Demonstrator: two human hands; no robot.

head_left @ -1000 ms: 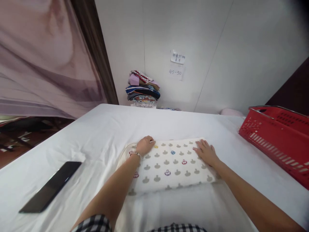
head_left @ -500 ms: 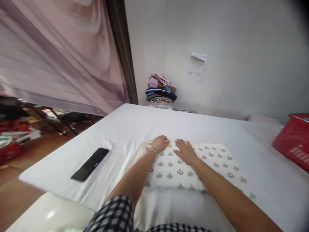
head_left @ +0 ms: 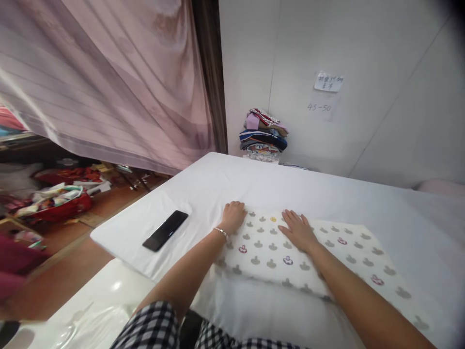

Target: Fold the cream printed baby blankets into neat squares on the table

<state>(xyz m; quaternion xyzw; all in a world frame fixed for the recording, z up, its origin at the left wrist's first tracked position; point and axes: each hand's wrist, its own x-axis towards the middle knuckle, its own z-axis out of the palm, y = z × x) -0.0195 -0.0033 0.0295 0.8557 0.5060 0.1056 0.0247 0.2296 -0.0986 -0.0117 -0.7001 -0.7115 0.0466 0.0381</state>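
A folded cream cloth (head_left: 337, 259) printed with small grey, red and blue shapes lies on the white table (head_left: 225, 182) in front of me. My left hand (head_left: 233, 216), with a thin bracelet at the wrist, rests curled on the cloth's far left corner. My right hand (head_left: 298, 230) lies flat on top of the cloth a little to the right, fingers stretched out and spread. Both forearms reach out over the table's near edge.
A black phone (head_left: 165, 230) lies on the table to the left of the cloth. A stack of folded clothes (head_left: 263, 135) stands against the white wall at the back. A pink curtain (head_left: 109, 82) hangs at left, with clutter on the floor (head_left: 54, 198) below.
The view has swung left, and the red basket has left the frame. My right hand slid left across the cloth toward my left hand. My left hand stays on the corner.
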